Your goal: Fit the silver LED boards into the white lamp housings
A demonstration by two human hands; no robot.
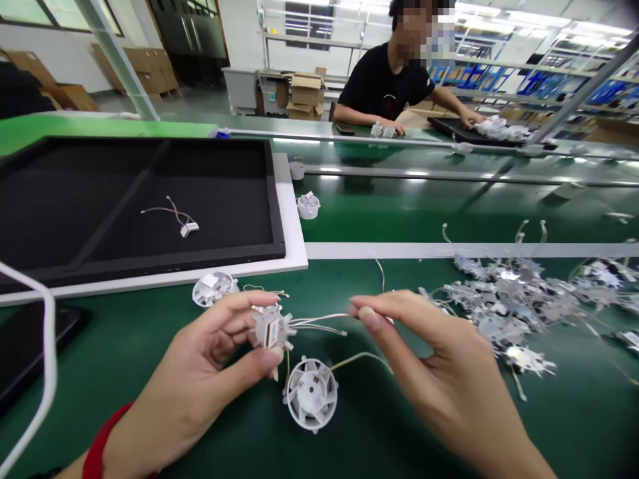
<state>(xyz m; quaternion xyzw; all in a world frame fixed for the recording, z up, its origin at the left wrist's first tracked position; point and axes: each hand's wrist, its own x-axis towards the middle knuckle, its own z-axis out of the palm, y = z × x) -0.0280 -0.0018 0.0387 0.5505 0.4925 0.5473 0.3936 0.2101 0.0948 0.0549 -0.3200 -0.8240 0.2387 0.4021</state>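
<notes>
Gripping white hub [269, 330] w/ left hand [192, 379], right hand [424, 359] prob pinching wires [319, 318].

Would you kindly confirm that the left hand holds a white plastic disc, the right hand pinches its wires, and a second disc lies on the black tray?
No: the second disc lies on the green bench, not the tray, as the head view shows.

Tray [140, 173] left, parts heap [509, 306] right, co-worker [384, 86] behind

I log smooth white plastic on the held housing [272, 329], matt black lining [74, 199] in the upper-left tray, glossy green bench mat [399, 426]
</notes>
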